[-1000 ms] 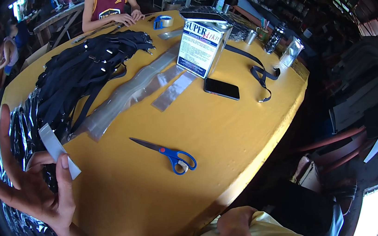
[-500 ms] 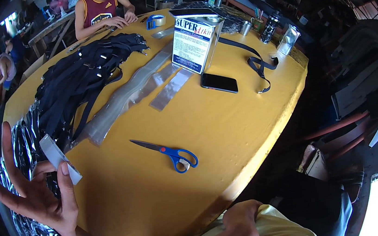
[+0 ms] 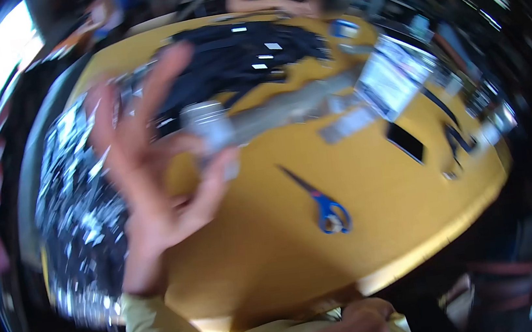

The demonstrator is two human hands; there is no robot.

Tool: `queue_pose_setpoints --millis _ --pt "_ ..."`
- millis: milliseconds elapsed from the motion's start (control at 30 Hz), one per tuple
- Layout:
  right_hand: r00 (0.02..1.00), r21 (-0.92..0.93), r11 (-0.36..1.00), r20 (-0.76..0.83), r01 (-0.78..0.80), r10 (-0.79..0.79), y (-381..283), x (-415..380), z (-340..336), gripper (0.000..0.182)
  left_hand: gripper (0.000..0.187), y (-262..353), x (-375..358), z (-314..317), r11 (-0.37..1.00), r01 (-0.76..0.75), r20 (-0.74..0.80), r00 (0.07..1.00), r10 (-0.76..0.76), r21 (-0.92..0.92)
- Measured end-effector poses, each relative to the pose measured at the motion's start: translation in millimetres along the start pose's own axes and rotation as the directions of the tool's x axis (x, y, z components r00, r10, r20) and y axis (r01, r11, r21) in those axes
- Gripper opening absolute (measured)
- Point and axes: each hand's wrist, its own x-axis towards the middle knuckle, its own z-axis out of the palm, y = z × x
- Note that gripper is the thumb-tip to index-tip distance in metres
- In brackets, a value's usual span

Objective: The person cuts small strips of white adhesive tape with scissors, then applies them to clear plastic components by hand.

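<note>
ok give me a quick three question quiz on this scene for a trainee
1. True or false: the left hand pinches a pale strip between thumb and forefinger.
2. What colour are the handles of the scissors on the yellow table?
A red
B blue
C green
3. Where is the right hand: over the table or down by the person's body?

Key: 1 true; 2 B; 3 down by the body, at the bottom edge of the view, holding nothing that can be seen.

Scissors (image 3: 322, 200) on table (image 3: 275, 250); phone (image 3: 406, 142) right, behind.
</note>
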Motion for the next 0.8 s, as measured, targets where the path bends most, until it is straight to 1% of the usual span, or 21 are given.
queue_pose_setpoints --millis 67,100,167,233,300,367,400,433,467,500,533,567,600,633,700,733,800 --pt "0.986 0.031 0.990 0.098 0.135 -0.137 12.5 22.0 -6.2 0.027 0.118 -2.7 2.9 -8.7 0.998 -0.065 0.102 0.993 0.063 0.024" --pt "0.975 0.042 0.983 0.123 0.180 -0.184 15.6 32.1 -7.5 0.027 0.120 -2.8 5.0 -13.3 0.995 -0.104 0.170 0.980 0.102 0.003" --pt "0.964 0.033 0.975 0.143 0.219 -0.222 17.4 44.3 -11.8 0.027 0.121 3.1 7.8 -16.9 0.996 -0.082 0.191 0.979 0.075 0.026" --pt "0.970 0.004 0.980 0.139 0.200 -0.199 13.4 45.7 -13.3 0.028 0.120 2.4 8.0 -17.4 0.995 -0.097 0.194 0.976 0.099 -0.018" --pt "0.979 -0.045 0.985 0.129 0.164 -0.157 7.2 43.2 -18.8 0.028 0.120 5.5 9.6 -19.4 0.996 -0.093 0.196 0.976 0.094 -0.011" --pt "0.986 -0.090 0.986 0.108 0.140 -0.130 1.3 43.5 -20.2 0.028 0.121 2.6 9.0 -18.8 0.992 -0.123 0.208 0.970 0.129 -0.041" --pt "0.988 -0.111 0.985 0.097 0.131 -0.120 -4.8 45.5 -20.0 0.028 0.121 5.1 8.2 -18.3 0.993 -0.111 0.214 0.970 0.117 -0.038" --pt "0.989 -0.255 0.966 -0.146 -0.034 -0.004 -6.9 46.7 -23.0 0.020 0.121 7.4 7.7 -17.8 0.994 -0.103 0.217 0.970 0.107 -0.031" --pt "0.907 -0.301 0.952 -0.388 0.046 -0.166 7.8 55.0 -31.7 0.021 0.121 8.5 6.6 -16.8 0.995 -0.099 0.219 0.970 0.103 -0.030" --pt "0.938 -0.283 0.956 -0.345 -0.075 -0.029 6.8 54.5 -51.3 0.020 0.121 9.6 5.2 -16.0 0.995 -0.085 0.224 0.970 0.094 -0.049" --pt "0.870 -0.213 0.972 -0.493 -0.103 -0.015 12.0 49.7 -58.1 0.023 0.121 9.4 3.8 -15.2 0.993 -0.093 0.232 0.967 0.107 -0.071" --pt "0.727 -0.112 0.970 -0.682 -0.215 0.082 7.5 50.4 -60.0 0.020 0.121 9.2 2.4 -14.5 0.991 -0.101 0.239 0.964 0.120 -0.092" --pt "0.698 -0.100 0.968 -0.710 -0.229 0.092 11.4 48.4 -72.5 0.027 0.121 10.2 1.0 -15.0 0.990 -0.103 0.252 0.960 0.125 -0.097" --pt "0.690 -0.113 0.967 -0.719 -0.230 0.080 16.0 52.7 -83.1 0.027 0.121 10.1 -0.4 -11.4 0.987 -0.121 0.255 0.956 0.143 -0.103" --pt "0.576 -0.245 0.929 -0.816 -0.279 -0.042 26.0 63.5 -102.0 0.034 0.114 9.5 -1.6 -3.5 0.963 -0.182 0.176 0.960 0.217 -0.198" --pt "0.568 -0.256 0.925 -0.821 -0.281 -0.055 30.5 66.7 -107.7 0.034 0.114 13.2 -1.8 -1.7 0.966 -0.172 0.185 0.961 0.207 -0.191" --pt "0.627 -0.267 0.930 -0.777 -0.251 -0.054 38.5 70.4 -115.8 0.040 0.114 14.6 -4.1 1.3 0.962 -0.183 0.199 0.954 0.224 -0.205"
